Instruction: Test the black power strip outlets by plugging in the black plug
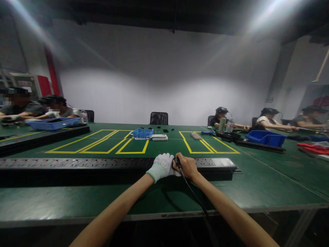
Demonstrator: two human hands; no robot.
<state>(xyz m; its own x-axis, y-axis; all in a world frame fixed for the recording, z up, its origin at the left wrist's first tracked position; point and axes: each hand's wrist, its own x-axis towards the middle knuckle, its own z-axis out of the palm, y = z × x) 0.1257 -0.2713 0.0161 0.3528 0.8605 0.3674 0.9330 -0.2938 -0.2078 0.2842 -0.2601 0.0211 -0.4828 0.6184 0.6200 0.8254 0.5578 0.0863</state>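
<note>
Head view puts both my hands at the long black power strip point(102, 164) lying across the counter point(123, 202), toward its right end. My bare right hand point(189, 166) is closed around the black cable point(189, 188) near its tip, which my fingers mostly hide. My gloved left hand point(162, 164) is curled just beside it over the strip, and I cannot tell whether it grips anything. From my right hand the cable hangs in a loose curve and passes the counter's front edge, so I judge that its weight, or a snag below, could tug the tip askew or out of my fingers. Small red spots point(132, 159) run along the strip, perhaps indicator lights; if it is live, a fingertip straying onto exposed metal would risk a shock, more so for my ungloved hand. Crowded together, my hands could also pinch each other or block my sight of the sockets point(205, 162) beneath them. A hard push might slide the strip, since I see nothing clamping it.
</note>
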